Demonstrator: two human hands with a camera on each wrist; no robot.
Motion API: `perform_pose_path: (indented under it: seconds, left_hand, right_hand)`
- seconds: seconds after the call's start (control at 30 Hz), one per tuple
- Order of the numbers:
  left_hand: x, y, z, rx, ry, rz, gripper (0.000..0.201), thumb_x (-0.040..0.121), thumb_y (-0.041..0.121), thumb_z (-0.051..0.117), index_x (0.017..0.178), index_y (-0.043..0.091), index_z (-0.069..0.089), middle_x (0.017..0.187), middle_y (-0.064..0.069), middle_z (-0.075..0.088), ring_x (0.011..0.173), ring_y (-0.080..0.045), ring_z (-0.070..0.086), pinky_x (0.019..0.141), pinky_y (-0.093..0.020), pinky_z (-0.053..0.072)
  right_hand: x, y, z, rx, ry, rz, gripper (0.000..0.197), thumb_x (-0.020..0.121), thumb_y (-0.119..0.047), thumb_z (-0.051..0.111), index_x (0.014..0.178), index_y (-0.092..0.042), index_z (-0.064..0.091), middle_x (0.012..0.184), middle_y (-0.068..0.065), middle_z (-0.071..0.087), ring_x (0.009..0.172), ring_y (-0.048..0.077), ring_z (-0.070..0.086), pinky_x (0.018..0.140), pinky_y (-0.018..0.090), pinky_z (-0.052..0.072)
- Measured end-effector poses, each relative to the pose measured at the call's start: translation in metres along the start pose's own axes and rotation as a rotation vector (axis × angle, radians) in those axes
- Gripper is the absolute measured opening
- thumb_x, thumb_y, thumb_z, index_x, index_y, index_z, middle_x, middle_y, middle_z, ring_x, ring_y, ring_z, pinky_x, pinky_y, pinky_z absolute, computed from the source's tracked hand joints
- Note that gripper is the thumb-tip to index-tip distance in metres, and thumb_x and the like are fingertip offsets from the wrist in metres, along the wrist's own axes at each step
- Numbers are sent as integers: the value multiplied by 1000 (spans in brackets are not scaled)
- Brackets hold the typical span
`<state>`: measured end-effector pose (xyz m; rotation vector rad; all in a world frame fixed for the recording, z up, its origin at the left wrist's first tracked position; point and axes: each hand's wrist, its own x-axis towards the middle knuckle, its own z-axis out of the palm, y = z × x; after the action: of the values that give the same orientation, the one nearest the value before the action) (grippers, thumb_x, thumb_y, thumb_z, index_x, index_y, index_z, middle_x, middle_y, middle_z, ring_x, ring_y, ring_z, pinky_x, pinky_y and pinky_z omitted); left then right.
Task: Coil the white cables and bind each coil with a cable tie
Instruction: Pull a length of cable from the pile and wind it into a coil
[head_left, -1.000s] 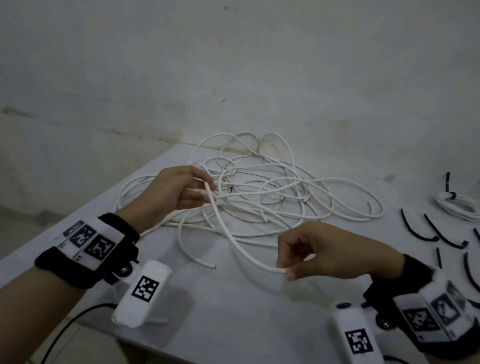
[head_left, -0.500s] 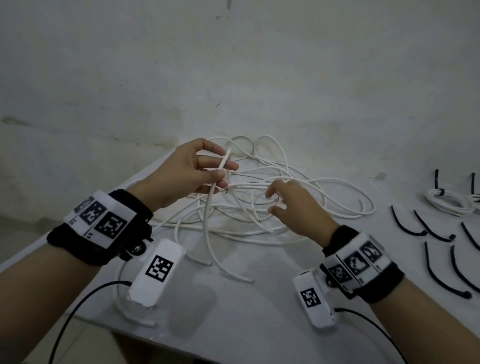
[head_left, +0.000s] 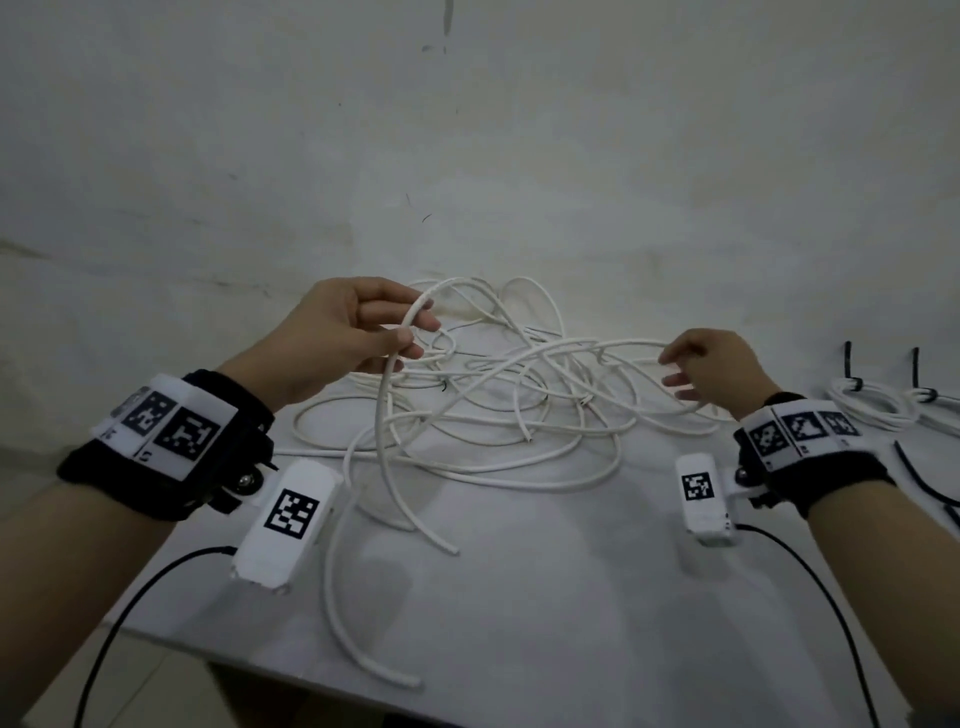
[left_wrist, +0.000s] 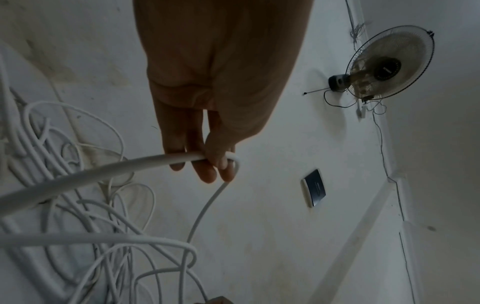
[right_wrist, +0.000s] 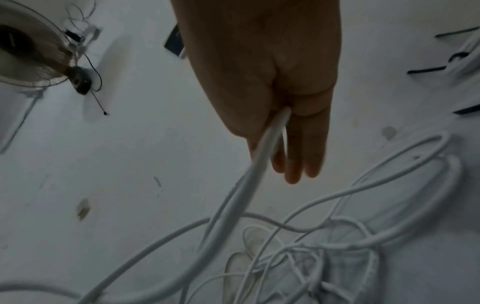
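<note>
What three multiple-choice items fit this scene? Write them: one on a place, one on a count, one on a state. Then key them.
1. Where do the bound coils lie on the table?
A. On its right side, beyond the right hand
B. At its near left corner
C. Under the left wrist

2. How many bound coils does the head view show?
A. None
B. Two
C. Five

3. What is the left hand doing?
A. Lying flat on the table
B. Holding a black tie
C. Raised, pinching a bend of white cable

Key
1 A: both coils sit to the right of the right hand.
2 B: two coils appear there, each with a black tie standing up from it.
3 C: thumb and fingers close on the bend, and the cable hangs down from it.
</note>
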<state>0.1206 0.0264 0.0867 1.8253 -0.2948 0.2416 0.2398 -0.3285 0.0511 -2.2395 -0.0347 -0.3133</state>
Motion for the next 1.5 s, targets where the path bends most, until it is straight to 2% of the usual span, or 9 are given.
perform_pose_path:
  seconds: [0.13,0.37,0.5,0.57,0.8,0.9,1.17,1.33,1.5]
  left_hand:
    - [1,-1,11,53,-75,6,25,88,-6,56,103,13,64,89,6,74,70,-8,68,67,-24,55]
    - [3,0,10,51,-93,-35,26,88,-8,55,103,12,65,92,3,75,71,-9,68,66,-24,57]
    - [0,-3,4,36,-73,-80,26,88,-7,56,108,8,63,93,3,75,68,-8,67,64,-22,57]
    - [-2,-5,-1,43,-73,-105,25,89,-5,56,110,7,63,95,3,75,67,-7,66,61,-22,56]
    - [-8,-9,-23,57,-51,-160,19,92,-1,53,99,11,67,93,6,74,58,-2,59,58,-20,55]
    - [-10,-15,-34,48,4,-179,21,92,-2,53,95,12,68,90,6,73,56,-1,58,56,-19,54]
    - [-13,-34,-51,77,116,-286,26,95,-2,47,95,16,67,71,9,67,52,-4,51,54,-17,49]
    - [-6,-37,-46,194,167,-271,28,94,-5,41,97,8,66,67,-1,54,50,-12,30,39,-13,25]
    - [-4,-29,-40,165,92,-212,31,94,-5,41,92,11,67,62,2,53,46,-8,29,39,-13,22]
  right_hand:
    - [-14,-6,18,-426,-161,-126,20,87,0,52,76,-14,62,102,15,67,100,30,60,76,26,38]
    - [-58,-68,83,-250,-388,-761,11,81,-7,70,89,-11,64,99,4,56,89,13,51,72,15,33]
    - [-67,-71,119,-463,-666,-743,24,84,-19,70,108,-17,68,104,0,43,96,14,45,84,25,38]
    - [-67,-68,130,-573,-696,-751,19,85,-23,69,103,-16,70,105,1,45,103,19,42,90,34,39]
    - [-39,-76,95,-272,-446,-682,10,91,-9,60,82,-14,61,71,-10,58,61,2,57,61,13,42]
    - [-18,-69,63,-215,-305,-571,11,91,-7,59,82,-13,58,70,-2,61,54,-2,59,56,6,41]
    - [23,-23,5,86,70,-152,18,97,-8,46,81,-15,53,70,7,58,56,13,63,55,30,49]
    - [28,-21,10,234,190,0,17,98,-5,37,89,-11,50,67,7,53,55,20,60,53,32,51]
    - [32,-34,22,198,187,5,20,96,-2,37,84,-13,49,68,10,53,42,16,59,41,26,49]
